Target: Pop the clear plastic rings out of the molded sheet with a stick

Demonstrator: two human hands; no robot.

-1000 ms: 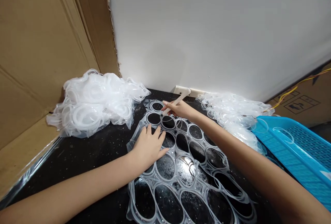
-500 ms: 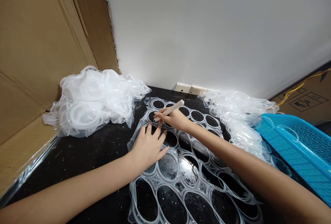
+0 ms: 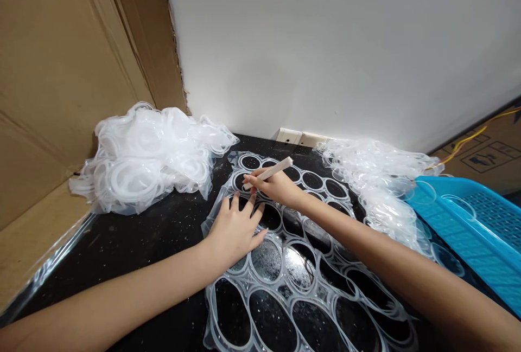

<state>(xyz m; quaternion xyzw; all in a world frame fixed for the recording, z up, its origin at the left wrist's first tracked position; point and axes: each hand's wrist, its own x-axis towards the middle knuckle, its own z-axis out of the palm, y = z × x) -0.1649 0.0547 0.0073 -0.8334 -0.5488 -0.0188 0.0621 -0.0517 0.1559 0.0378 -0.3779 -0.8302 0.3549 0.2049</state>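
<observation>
A translucent plastic sheet (image 3: 285, 290) full of round and oval holes lies flat on the black speckled tabletop (image 3: 163, 243). My left hand (image 3: 234, 227) rests on the sheet's left part, its fingers spread. Just beyond those fingertips, my right hand (image 3: 274, 185) is closed around a white stick-like tool (image 3: 273, 170), held slantwise with its upper end up and to the right. The tool's lower end meets the sheet near the rim of a hole in the second row; its exact tip is hard to make out.
Crumpled clear plastic with rings (image 3: 146, 157) is heaped at the left, beside a cardboard panel (image 3: 61, 70). Another plastic heap (image 3: 378, 178) lies at the right, next to a blue basket (image 3: 459, 200). Wall sockets (image 3: 299, 138) sit behind; a yellow cable (image 3: 464, 143) runs at far right.
The view has shifted very slightly. Both hands keep nearly the same places, the right one still holding the white tool at the same hole.
</observation>
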